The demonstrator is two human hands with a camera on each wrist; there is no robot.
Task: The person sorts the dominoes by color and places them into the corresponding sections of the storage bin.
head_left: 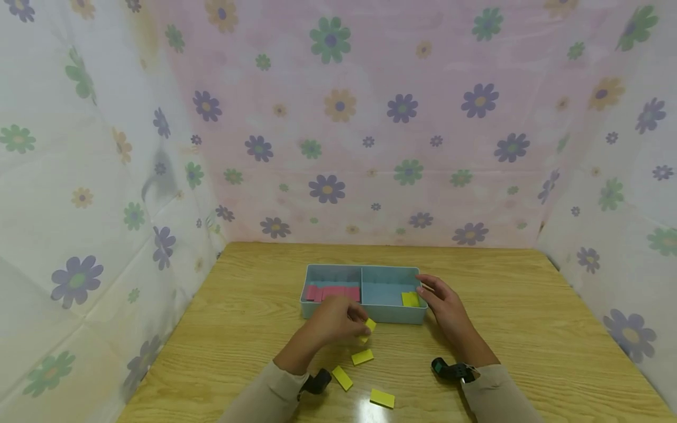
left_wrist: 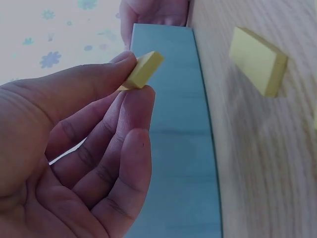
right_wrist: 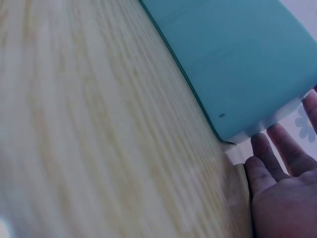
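A light-blue two-compartment box (head_left: 394, 314) stands on the table. Pink blocks (head_left: 338, 292) fill the front of its left compartment; a yellow patch of blocks (head_left: 410, 299) lies in the right one's front right corner. Just in front of the box, my left hand (head_left: 338, 322) pinches a small flat yellow block (left_wrist: 144, 70) between thumb and fingertips. My right hand (head_left: 446, 308) holds the box's right end, thumb and index finger at the rim. In the right wrist view, other fingers (right_wrist: 287, 148) touch the outside of the end wall.
Loose yellow blocks lie on the wooden table (head_left: 254, 294) before the box: one block (head_left: 362, 357) near the left hand, another block (head_left: 342, 378) by the left wrist camera, a third block (head_left: 382, 398) nearest the viewer. Flower-printed sheets (head_left: 370, 147) enclose the back and sides.
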